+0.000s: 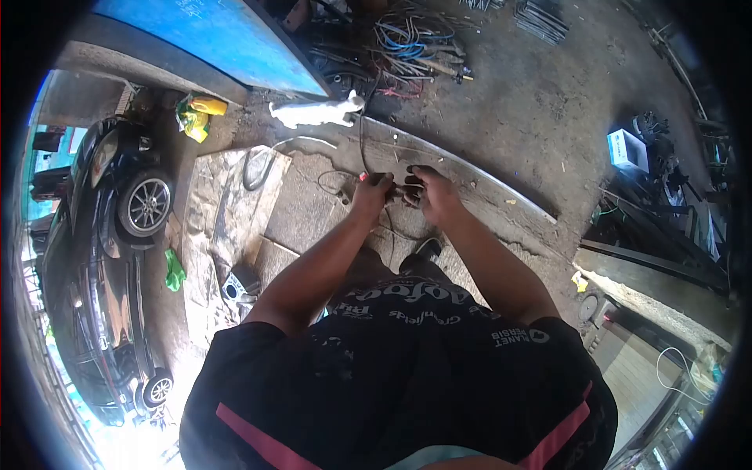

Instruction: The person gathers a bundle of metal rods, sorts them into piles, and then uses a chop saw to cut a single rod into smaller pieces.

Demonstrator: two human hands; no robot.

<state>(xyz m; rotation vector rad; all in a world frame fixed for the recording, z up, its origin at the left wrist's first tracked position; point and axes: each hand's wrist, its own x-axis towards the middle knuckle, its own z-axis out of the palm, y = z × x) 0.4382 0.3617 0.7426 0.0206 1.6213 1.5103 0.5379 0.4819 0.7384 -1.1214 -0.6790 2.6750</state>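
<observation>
Both hands are close together in front of the body. My left hand [373,193] is closed, with a small red-tipped thing at its fingers, beside a dark cable [363,141] that runs up past the cat. My right hand [433,194] has its fingers curled round a small dark object [406,193] between the two hands, too small to name. A thin loop of cable [320,185] lies left of my left hand. A shoe [429,248] shows below my right hand.
A white cat [313,113] stands by a blue panel [211,39]. A long metal strip [470,168] crosses the floor ahead. Coiled cables [407,47] lie beyond. A car [102,266] is at the left, a white-blue box [628,150] at the right.
</observation>
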